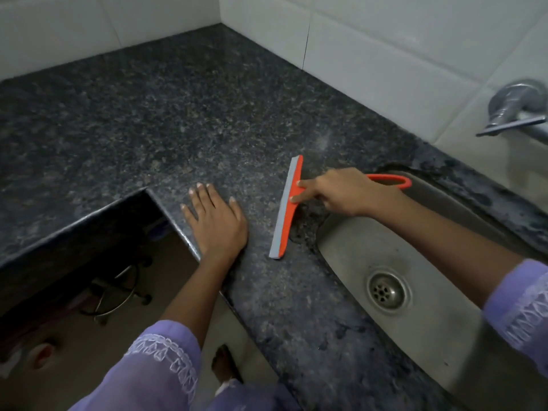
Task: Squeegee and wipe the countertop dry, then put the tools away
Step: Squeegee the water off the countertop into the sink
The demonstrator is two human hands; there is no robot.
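Squeegee (286, 207), orange plastic with a grey rubber blade, lies blade-down on the dark granite worktop (148, 114) just left of the steel sink (415, 336), its looped handle reaching back over the sink rim. Right hand (341, 192) grips the handle near the head, two fingers (305, 183) extended onto the blade bar; left hand (215, 221) rests flat and open on the worktop near the front edge. Judged light and rigid with a flexible edge, possibly slippery when wet, so best held low on the handle, pressing evenly.
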